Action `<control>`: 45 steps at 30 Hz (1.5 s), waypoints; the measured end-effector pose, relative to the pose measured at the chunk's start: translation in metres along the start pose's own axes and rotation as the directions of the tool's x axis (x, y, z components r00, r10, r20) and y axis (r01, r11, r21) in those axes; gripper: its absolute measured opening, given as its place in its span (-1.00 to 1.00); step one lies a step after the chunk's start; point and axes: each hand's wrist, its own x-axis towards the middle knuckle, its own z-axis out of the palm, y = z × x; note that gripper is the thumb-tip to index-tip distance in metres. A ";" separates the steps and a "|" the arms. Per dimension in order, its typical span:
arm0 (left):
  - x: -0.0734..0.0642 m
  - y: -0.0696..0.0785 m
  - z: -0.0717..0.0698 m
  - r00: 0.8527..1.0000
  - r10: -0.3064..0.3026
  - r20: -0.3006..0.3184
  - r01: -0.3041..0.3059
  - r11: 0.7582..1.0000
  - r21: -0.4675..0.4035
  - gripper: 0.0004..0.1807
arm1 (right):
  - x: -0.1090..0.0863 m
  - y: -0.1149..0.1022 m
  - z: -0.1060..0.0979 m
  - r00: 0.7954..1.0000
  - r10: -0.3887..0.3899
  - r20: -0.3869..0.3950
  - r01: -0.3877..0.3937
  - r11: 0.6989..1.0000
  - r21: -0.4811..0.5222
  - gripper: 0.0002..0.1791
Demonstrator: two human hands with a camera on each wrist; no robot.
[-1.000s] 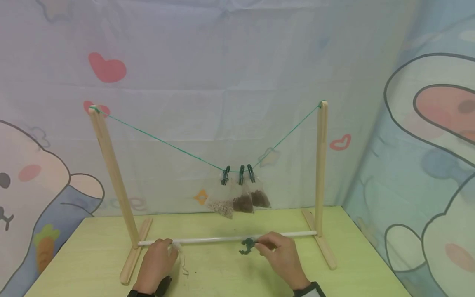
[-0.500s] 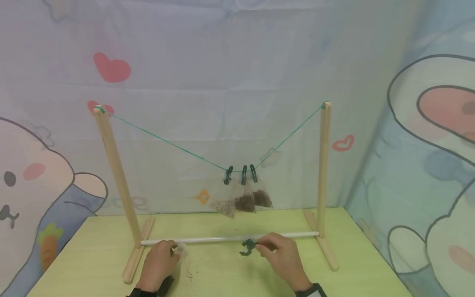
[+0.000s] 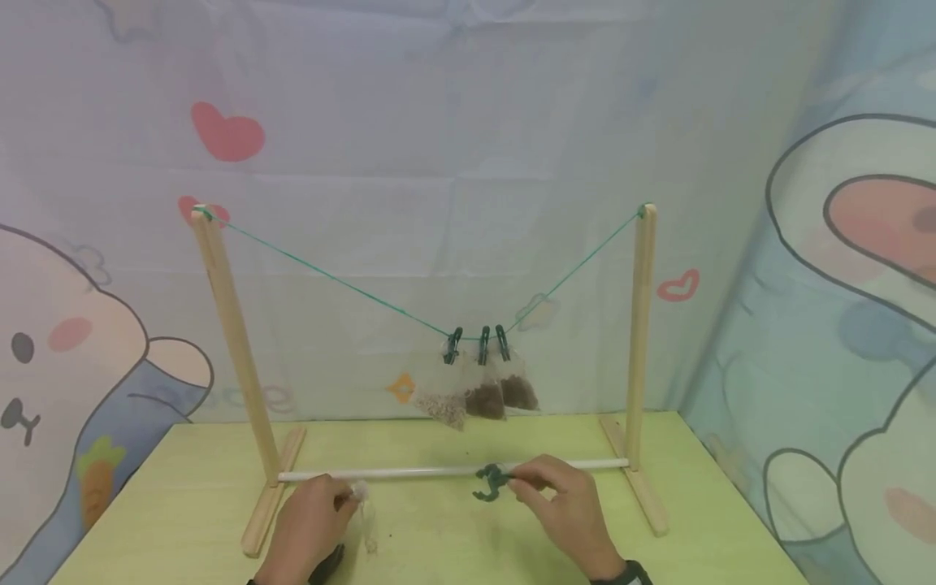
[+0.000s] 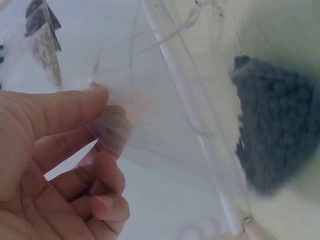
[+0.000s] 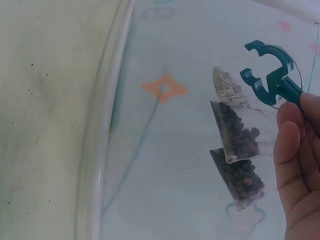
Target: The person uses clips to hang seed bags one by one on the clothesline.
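My left hand [image 3: 307,520] pinches the top of a clear plastic bag [image 3: 368,528] between thumb and fingertips. In the left wrist view the lower part of that bag holds dark round pellets [image 4: 280,125]. To the right, my right hand [image 3: 561,505] squeezes the handles of a green spring clip [image 3: 492,483]. Its curved jaws stand apart with nothing between them, as the right wrist view of the clip [image 5: 274,80] confirms. Both hands are above the table, near the white rod, with the bag and clip apart.
A green string [image 3: 322,274] sags between two wooden posts [image 3: 234,341] joined low down by a white rod [image 3: 409,472]. Several small dark clips [image 3: 483,345] near its middle hold a bag of pale pieces [image 3: 442,409] and bags of dark pieces [image 3: 485,401]. A printed curtain hangs behind.
My left hand has shifted slightly right with the bag in its pinch. The right hand keeps its squeeze on the clip and has barely moved. The head view has drifted a little.
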 end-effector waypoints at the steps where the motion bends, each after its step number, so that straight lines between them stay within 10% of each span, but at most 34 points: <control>1: -0.001 0.001 -0.001 1.000 0.011 -0.007 -0.011 1.000 0.008 -0.77 | 0.001 0.000 -0.001 1.000 -0.019 -0.005 0.019 1.000 0.006 -0.74; 20: 0.001 0.052 -0.034 0.949 0.275 -0.153 -0.296 0.945 -0.139 -0.89 | 0.068 -0.029 -0.012 0.981 -0.194 -0.022 0.193 0.981 -0.034 -0.74; 38: 0.064 0.077 -0.065 0.829 0.474 -0.297 -0.511 0.858 -0.057 -0.92 | 0.142 -0.045 -0.008 0.922 -0.387 -0.013 0.382 0.915 -0.133 -0.80; 45: 0.090 0.083 -0.070 0.821 0.465 -0.331 -0.509 0.859 -0.056 -0.96 | 0.165 -0.046 -0.005 0.918 -0.397 0.007 0.391 0.902 -0.182 -0.85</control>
